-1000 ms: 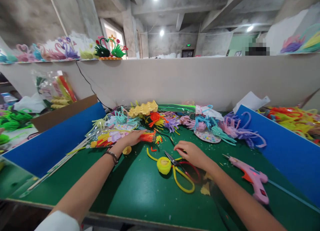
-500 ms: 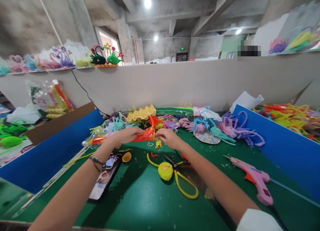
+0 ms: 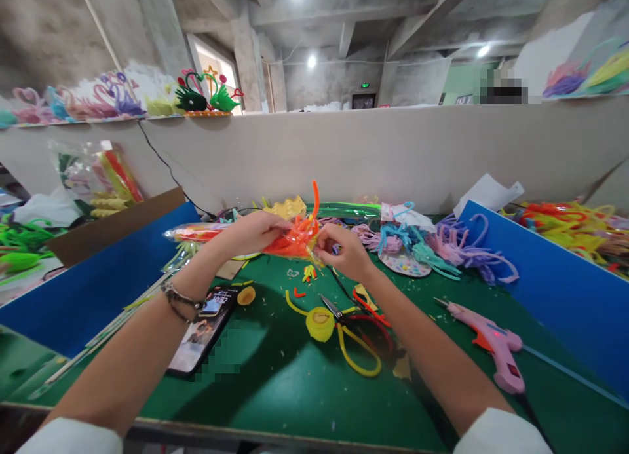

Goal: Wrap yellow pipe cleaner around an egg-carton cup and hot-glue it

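Can't see all of orange stems (image 3: 297, 239) near centre, partly behind left hand (image 3: 265, 231). Can't read phone (image 3: 204, 335) at eight o'clock, overlapped by left forearm (image 3: 132, 356). Can't identify pixelated patch (image 3: 504, 90), two o'clock.

Left hand (image 3: 263, 231): one. Right hand (image 3: 344, 252): one. Bag of pipe cleaners (image 3: 295, 239): one. Phone (image 3: 201, 339): one. Scissors (image 3: 332, 308): one pair. Glue gun (image 3: 498, 342): one. Yellow ball (image 3: 319, 328): one. Blue panels (image 3: 545, 283): two. Green swans (image 3: 191, 100): two, one dark, one bright. Ceiling lights (image 3: 312, 61), lit: three. Green sign (image 3: 365, 85): one. Offcuts (image 3: 309, 272): several, too small to count.
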